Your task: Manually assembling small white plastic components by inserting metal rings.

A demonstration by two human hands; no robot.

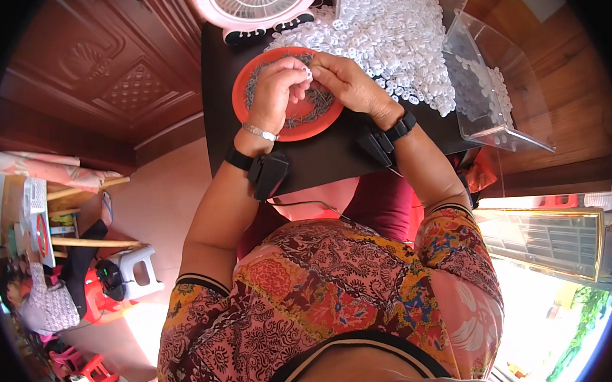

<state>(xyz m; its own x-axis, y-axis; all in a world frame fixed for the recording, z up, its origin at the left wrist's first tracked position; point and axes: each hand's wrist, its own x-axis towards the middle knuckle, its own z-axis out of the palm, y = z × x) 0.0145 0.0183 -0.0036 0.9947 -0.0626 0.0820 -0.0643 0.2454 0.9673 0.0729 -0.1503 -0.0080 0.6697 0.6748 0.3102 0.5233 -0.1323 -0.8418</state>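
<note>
Over an orange-red plastic basin (240,91) on the dark table, my two hands meet with their fingertips almost touching. A small white plastic piece (307,72) is pinched between the thumb and fingers of my left hand (276,89). My right hand (349,81) has its thumb and forefinger pressed together right beside that piece; whatever they grip is too small or hidden to make out. Many thin grey pieces (319,111), resembling short nails, lie loose in the basin under my hands. Just beyond my right hand spreads a big heap of similar white plastic pieces (394,31).
At the table's far left stands a pink fan (260,3). A clear plastic bin (481,106) with some white pieces sits on the right edge. Black devices are strapped to both wrists, a cable (320,203) hanging between. A person (49,308) and stools (140,269) are at far left.
</note>
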